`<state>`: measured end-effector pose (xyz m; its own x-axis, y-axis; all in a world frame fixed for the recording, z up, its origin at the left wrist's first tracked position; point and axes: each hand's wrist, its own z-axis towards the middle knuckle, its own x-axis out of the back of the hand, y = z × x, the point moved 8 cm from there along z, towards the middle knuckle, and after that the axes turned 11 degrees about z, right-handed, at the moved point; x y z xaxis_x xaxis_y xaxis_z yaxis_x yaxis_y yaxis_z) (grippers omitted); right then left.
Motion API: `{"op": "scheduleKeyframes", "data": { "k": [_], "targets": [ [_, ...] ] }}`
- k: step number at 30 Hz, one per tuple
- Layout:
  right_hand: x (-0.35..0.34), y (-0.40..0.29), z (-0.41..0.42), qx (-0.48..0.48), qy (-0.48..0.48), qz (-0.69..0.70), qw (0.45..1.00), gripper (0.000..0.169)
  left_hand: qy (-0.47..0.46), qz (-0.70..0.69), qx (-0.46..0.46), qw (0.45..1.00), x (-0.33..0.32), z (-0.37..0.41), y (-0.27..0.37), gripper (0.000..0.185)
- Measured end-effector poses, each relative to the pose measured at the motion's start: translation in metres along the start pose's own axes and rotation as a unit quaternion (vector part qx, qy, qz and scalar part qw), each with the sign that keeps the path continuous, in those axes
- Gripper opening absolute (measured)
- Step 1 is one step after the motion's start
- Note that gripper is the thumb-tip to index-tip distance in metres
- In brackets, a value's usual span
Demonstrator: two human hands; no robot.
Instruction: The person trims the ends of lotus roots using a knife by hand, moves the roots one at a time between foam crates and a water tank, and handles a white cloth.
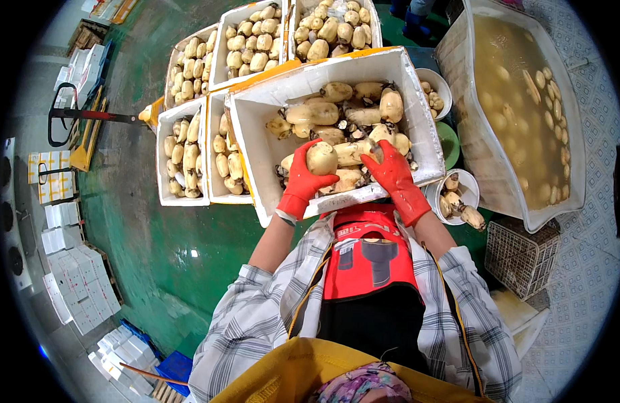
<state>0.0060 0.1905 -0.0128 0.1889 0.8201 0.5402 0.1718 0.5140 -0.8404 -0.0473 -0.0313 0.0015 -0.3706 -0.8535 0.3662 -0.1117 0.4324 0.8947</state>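
Observation:
A large white foam box (421,131) stands before me with many pale lotus root segments (312,113) in it, some with dark ends. My left hand (307,176), in a red rubber glove, grips a thick lotus root piece (322,158) with its round end facing up. My right hand (390,174), gloved alike, is at the box's near right part, its thumb and fingers around a small knife (374,146), whose blade is only partly visible. The tip lies close to a long lotus root (351,153). Dark trimmings lie among the roots.
Several foam boxes (207,151) of lotus roots stand left and beyond. At right are a large tub (466,106) of murky water with roots, a white bucket (477,186), a green basin (448,143) and a plastic crate (521,257). A pallet jack (103,116) stands left; someone's blue boots (416,25) show beyond.

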Motion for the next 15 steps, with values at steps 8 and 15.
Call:
{"op": "scheduleKeyframes", "data": {
  "k": [8, 15],
  "targets": [
    [0.008, -0.088, -0.014, 0.197, -0.050, -0.083, 0.976, 0.022, -0.108, -0.137, 0.033, 0.984, -0.006, 0.005, -0.015, 0.093],
    [0.003, -0.084, -0.016, 0.225, -0.071, -0.090, 0.968, 0.017, -0.147, -0.169, 0.053, 0.973, -0.009, 0.001, -0.011, 0.090]
  ]
}}
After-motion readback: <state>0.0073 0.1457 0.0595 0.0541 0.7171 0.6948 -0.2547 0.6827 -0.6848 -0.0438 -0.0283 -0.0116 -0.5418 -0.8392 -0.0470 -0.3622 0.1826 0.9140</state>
